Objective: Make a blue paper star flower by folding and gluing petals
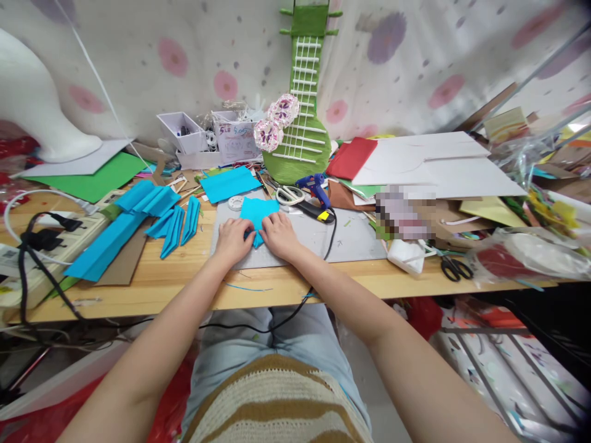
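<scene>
A piece of bright blue paper [257, 212] lies on a grey mat [351, 237] at the middle of a wooden table [184, 280]. My left hand [233, 240] and my right hand [279, 235] sit side by side on its near edge. The fingers of both are curled and pressed down on the paper, pinching a fold between them. Folded blue paper strips [175, 224] lie just left of the mat, and a larger flat blue sheet [229, 183] lies behind it.
Scissors [289, 195] and a blue glue gun [316, 191] with a black cord lie behind the paper. A power strip [41, 246] is at the left edge. A green paper guitar [302, 123], white boxes [184, 132], card sheets [434, 163] and black scissors [455, 267] crowd the back and right.
</scene>
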Action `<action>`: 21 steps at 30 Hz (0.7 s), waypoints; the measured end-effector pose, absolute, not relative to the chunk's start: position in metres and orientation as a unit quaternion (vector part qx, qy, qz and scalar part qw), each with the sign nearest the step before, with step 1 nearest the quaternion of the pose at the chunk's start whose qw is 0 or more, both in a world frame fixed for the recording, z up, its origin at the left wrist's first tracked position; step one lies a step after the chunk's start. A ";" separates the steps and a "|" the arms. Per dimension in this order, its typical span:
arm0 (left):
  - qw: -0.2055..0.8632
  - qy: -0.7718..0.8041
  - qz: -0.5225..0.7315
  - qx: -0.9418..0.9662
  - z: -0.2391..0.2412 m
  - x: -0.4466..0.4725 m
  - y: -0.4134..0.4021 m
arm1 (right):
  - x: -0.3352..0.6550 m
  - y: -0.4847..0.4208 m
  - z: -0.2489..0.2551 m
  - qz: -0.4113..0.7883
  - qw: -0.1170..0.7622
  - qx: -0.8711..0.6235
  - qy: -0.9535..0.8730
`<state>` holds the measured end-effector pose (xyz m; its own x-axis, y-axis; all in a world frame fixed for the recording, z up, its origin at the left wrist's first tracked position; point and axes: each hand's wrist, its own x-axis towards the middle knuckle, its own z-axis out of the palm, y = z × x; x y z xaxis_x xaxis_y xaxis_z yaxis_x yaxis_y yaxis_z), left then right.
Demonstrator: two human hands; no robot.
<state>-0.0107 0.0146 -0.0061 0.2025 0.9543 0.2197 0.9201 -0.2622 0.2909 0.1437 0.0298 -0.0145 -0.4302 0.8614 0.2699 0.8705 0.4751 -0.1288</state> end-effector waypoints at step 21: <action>0.070 0.607 0.142 0.779 -0.004 -0.014 0.011 | 0.144 0.032 -0.020 -0.008 0.162 -0.526 -0.835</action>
<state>-0.0135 0.0112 -0.0041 0.2225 0.9654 0.1358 0.9254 -0.2530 0.2822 0.1439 0.0324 -0.0199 -0.3946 0.8755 0.2789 0.8809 0.4468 -0.1561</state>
